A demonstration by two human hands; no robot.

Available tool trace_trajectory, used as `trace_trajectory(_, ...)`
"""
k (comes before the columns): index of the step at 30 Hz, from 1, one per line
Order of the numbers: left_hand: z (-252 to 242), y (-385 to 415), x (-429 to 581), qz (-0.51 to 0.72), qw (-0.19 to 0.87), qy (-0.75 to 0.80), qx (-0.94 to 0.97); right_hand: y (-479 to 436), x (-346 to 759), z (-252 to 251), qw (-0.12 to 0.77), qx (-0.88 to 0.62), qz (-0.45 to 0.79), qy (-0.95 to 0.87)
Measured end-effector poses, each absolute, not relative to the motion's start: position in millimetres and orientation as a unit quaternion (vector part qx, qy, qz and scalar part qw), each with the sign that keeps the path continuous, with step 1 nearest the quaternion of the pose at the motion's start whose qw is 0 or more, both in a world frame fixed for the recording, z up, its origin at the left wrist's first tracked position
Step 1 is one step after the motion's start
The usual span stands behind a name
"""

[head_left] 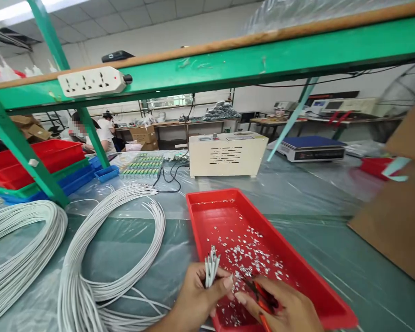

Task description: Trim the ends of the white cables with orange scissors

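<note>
My left hand (202,295) is closed around a bundle of white cables (212,267), whose cut ends stick up between thumb and fingers. In my right hand (286,306) is a pair of cutters with red-orange handles (264,304); its dark jaws are close to my left fingertips. Both hands are over the near end of a red tray (279,230), which holds many small white and silvery scraps (248,253). To the left lies a large coil of white cable (86,249), with loose strands running toward my left hand.
Another white cable coil (24,249) lies at far left, near stacked red, green and blue trays (37,161). Behind are a cream machine (228,157), circuit boards (143,165) and a scale (311,148). Cardboard (397,221) stands at right. A green shelf beam (207,69) crosses above. People sit farther back.
</note>
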State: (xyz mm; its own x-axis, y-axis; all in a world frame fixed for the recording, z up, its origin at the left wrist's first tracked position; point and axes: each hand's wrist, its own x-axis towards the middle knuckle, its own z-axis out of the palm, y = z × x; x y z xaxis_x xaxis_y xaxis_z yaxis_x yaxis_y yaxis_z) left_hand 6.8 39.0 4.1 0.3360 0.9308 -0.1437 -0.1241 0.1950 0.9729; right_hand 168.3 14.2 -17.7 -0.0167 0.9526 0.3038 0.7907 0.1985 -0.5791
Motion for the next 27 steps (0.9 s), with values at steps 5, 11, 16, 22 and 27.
trace_trajectory(5, 3, 40, 6, 0.389, 0.644, 0.409, 0.516, 12, 172, -12, 0.285, -0.623, 0.064, -0.725)
trace_trajectory(11, -2, 39, 4, 0.392, 0.637, 0.423, 0.512, 12, 175, -7, 0.262, -0.609, 0.057, -0.746)
trace_trajectory(16, -2, 37, 4, 0.381, 0.639, 0.423, 0.517, 12, 173, -4, 0.255, -0.600, 0.049, -0.757)
trace_trajectory(22, -2, 40, 4, 0.353, 0.643, 0.427, 0.529, 10, 175, -4, 0.250, -0.594, 0.019, -0.765)
trace_trajectory(27, -2, 42, 4, 0.349, 0.649, 0.419, 0.531, 11, 176, -5, 0.249, -0.582, -0.018, -0.774)
